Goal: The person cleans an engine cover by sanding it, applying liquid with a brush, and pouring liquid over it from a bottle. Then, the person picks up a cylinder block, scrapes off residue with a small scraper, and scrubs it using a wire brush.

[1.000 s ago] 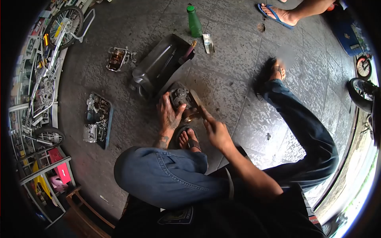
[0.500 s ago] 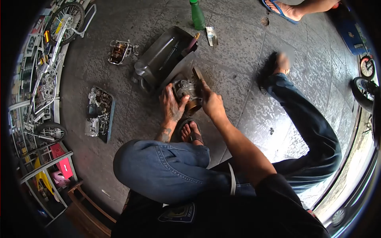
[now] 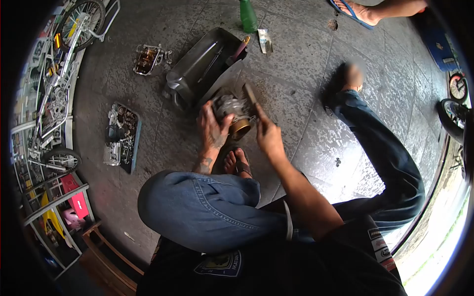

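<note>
My left hand (image 3: pixel 213 129) wraps around the near-left side of a grey metal engine part (image 3: pixel 230 105), which has a round, brass-coloured open end (image 3: pixel 240 129) tilted toward me. In my right hand (image 3: pixel 270 138) is a narrow, wooden-looking brush (image 3: pixel 250 93), gripped at its near end and pointing away from me. The brush stands just right of the engine part; its bristles are not clear. Beyond my left hand lies a dark tray (image 3: pixel 190 61) with a slim tool and a brown-yellow handle (image 3: pixel 241 48) in it.
On the floor to the left are an oily engine cover (image 3: pixel 147 60) and a blue-edged tray (image 3: pixel 134 157) of metal parts. A green bottle (image 3: pixel 248 19) and a small packet (image 3: pixel 265 41) lie ahead. Another person's sandalled foot (image 3: pixel 356 12) is at top right. Motorcycle parts line the left.
My right hand and the brush have moved slightly right and toward me, away from the engine part. The part has tilted, and its brass-coloured end shows more. My left hand keeps its grip.
</note>
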Action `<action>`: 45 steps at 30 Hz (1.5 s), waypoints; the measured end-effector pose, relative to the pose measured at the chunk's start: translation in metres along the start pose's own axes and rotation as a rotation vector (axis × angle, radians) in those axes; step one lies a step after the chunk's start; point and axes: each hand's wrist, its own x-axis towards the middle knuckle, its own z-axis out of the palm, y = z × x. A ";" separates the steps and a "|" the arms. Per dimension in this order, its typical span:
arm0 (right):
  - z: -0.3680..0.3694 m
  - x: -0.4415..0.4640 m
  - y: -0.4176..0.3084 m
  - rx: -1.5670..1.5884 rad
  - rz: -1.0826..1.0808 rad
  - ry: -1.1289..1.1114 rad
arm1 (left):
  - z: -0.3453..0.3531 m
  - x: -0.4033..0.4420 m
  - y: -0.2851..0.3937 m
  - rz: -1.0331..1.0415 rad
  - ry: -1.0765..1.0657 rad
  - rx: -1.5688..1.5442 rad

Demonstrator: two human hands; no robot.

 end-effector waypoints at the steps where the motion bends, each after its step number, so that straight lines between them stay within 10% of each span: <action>1: -0.005 0.008 -0.011 -0.104 0.016 -0.027 | -0.002 0.003 0.009 0.013 -0.025 0.076; 19: 0.015 -0.007 -0.026 -0.060 -0.188 0.027 | -0.001 0.000 0.006 -0.092 0.013 -0.046; 21: -0.014 0.006 -0.025 0.011 0.208 -0.129 | 0.000 -0.001 0.006 -0.101 -0.033 -0.029; 26: 0.026 -0.007 -0.015 -0.079 -0.359 0.138 | 0.002 -0.004 -0.003 -0.089 -0.015 -0.040; 30: -0.007 0.026 0.015 -0.187 -0.043 0.048 | -0.001 -0.001 0.009 -0.090 -0.035 0.031; 45: -0.009 -0.006 -0.007 -0.251 -0.227 -0.033 | 0.001 -0.003 0.002 -0.071 -0.014 0.016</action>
